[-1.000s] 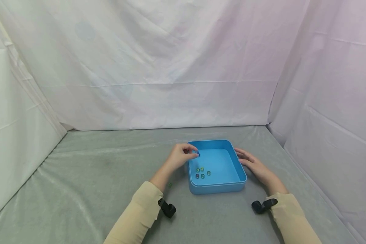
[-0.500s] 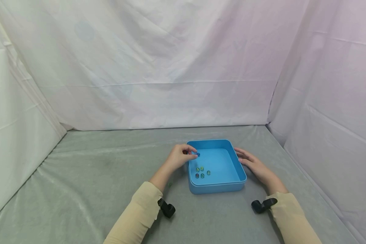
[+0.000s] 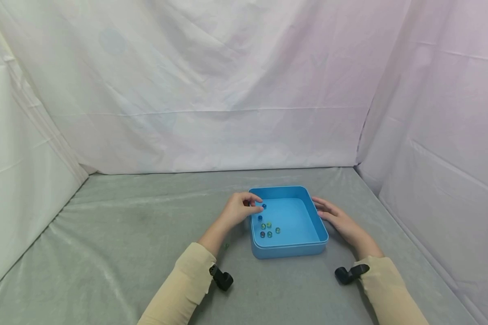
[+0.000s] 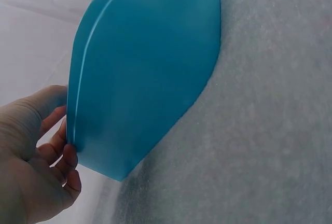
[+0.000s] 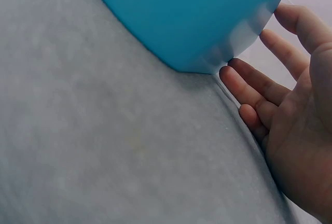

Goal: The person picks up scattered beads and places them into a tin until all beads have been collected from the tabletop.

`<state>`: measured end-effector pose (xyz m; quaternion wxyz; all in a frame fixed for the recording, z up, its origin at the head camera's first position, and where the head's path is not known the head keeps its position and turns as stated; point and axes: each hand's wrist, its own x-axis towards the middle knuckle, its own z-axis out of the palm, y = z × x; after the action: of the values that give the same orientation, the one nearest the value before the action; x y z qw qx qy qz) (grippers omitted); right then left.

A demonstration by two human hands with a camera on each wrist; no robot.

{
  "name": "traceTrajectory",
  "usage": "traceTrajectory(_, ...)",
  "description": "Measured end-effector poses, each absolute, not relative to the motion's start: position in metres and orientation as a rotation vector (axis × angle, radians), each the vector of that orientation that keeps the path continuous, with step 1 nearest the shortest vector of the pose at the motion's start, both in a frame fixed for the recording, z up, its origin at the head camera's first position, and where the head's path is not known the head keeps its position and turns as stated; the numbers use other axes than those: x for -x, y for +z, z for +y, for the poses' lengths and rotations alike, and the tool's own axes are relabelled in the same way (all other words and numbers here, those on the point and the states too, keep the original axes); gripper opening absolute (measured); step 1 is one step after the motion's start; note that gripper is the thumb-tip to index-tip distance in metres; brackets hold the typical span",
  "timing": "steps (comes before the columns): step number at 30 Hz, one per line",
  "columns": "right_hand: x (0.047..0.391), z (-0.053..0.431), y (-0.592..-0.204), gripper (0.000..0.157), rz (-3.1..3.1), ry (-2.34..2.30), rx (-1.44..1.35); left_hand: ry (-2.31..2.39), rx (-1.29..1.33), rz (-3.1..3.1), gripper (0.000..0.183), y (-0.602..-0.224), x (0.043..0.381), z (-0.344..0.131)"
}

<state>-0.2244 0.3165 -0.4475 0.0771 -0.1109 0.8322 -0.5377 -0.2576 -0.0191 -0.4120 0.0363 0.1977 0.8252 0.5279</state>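
A square light-blue box (image 3: 290, 251) stands on the grey cloth, its top uncovered. My left hand (image 3: 240, 207) reaches over its left rim, thumb and index fingertips apart inside. Right at those fingertips is a dark blue marble (image 3: 264, 206); a second blue marble (image 3: 260, 218) lies nearer on the box floor. Several greenish and darker marbles (image 3: 278, 230) lie in the front left part. In the left wrist view, the left hand's lower fingers (image 4: 65, 162) bend against the box's outer side. My right hand (image 3: 341, 223) touches the right wall with extended fingers (image 5: 249, 81).
A small green marble (image 3: 227, 246) lies outside the box, beside the left forearm. Grey cloth (image 3: 138, 234) covers the table. White curtains (image 3: 211, 90) hang at the back and both sides.
The two blue marbles at my left fingertips have separated; one now lies nearer the front of the box. My right hand and the box have hardly moved.
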Motion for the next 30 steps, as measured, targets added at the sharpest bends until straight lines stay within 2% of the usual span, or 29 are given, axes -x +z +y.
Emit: traceTrajectory(30,0.223,0.314,-0.446,0.056,2.477,-1.628,0.351,1.603,-0.718,2.532,0.028,-0.402,0.245,-0.03)
